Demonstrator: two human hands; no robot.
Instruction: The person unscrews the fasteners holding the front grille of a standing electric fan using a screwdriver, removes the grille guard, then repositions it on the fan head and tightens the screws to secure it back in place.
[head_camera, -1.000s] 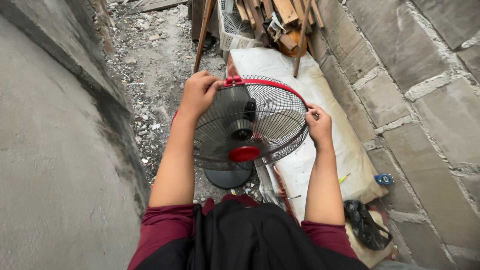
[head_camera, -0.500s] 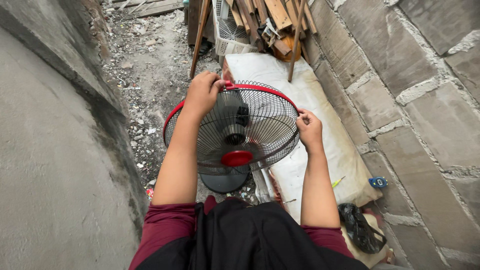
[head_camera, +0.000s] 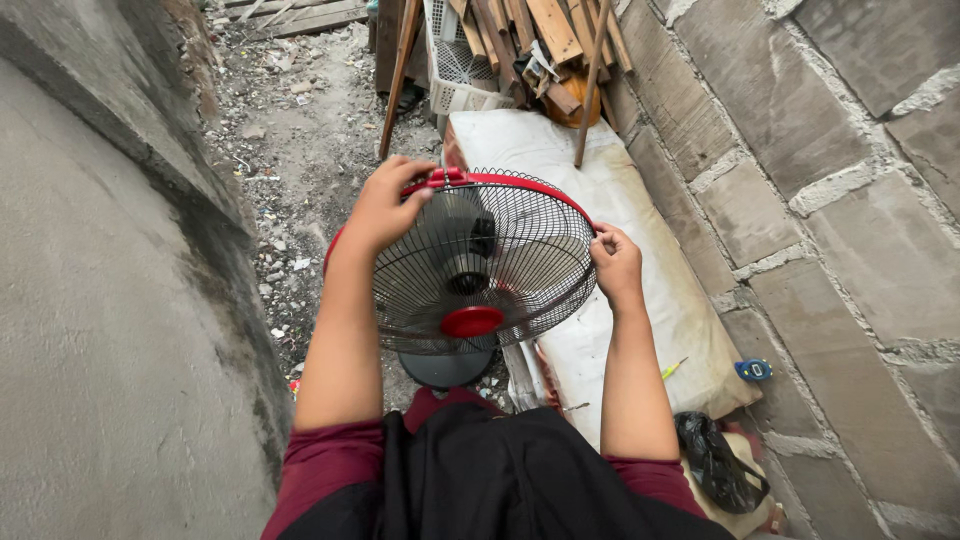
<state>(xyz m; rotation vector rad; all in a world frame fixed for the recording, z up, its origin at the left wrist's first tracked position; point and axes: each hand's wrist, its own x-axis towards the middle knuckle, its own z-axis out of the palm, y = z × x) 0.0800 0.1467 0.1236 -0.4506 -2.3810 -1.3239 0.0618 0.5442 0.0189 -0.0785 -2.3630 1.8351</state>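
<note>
Two hands: both are set on the rim of a standing fan, seen from above in a narrow alley.
Concrete wall (head_camera: 110, 330): the whole 9 o'clock side of the view is filled by it.
Left hand (head_camera: 385, 205): its grip is closed over the red rim of the wire guard at about 11 o'clock of the fan, beside a small red clip at 12 o'clock.
Fan (head_camera: 480, 265): it stands at the centre of the view on a dark round base (head_camera: 445, 368), with a black wire guard, a red rim and a red hub cap facing the person.
Right hand (head_camera: 615, 262): its fingers are curled on the guard's rim at about 3 o'clock; whether the rim is pinched or only steadied cannot be told.
White padded mat (head_camera: 660, 300): it lies on the ground from 1 to 4 o'clock of the fan, with a small blue object near its far edge.
Wood pile (head_camera: 530, 40): planks and a white crate are stacked at 12 o'clock.
Block wall (head_camera: 850, 200): the 3 o'clock side is closed by it.
Step in hand: judged to be work on the guard's rim, perhaps at the clip.
Next move: a steady hold on both sides of the rim seems to be called for, so the guard is not twisted.
</note>
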